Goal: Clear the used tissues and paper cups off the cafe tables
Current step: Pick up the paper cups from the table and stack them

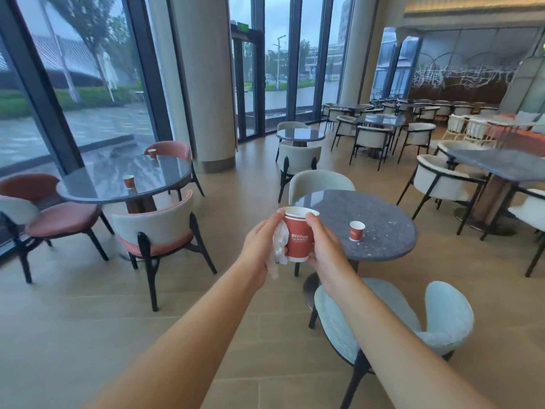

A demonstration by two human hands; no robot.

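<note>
A red paper cup with a white rim and white lettering stands upright in mid-air, gripped from both sides. A crumpled white tissue hangs pressed against its left side. A second small red paper cup stands upright on the speckled grey round table. Two more red paper cups stand well apart on the glossy grey round table by the window.

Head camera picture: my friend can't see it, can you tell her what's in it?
Two hands hold a red paper cup in a cafe; the left hand also holds a crumpled tissue, the right hand steadies the cup. Another cup sits on the nearest round table, two more on a window table.
</note>
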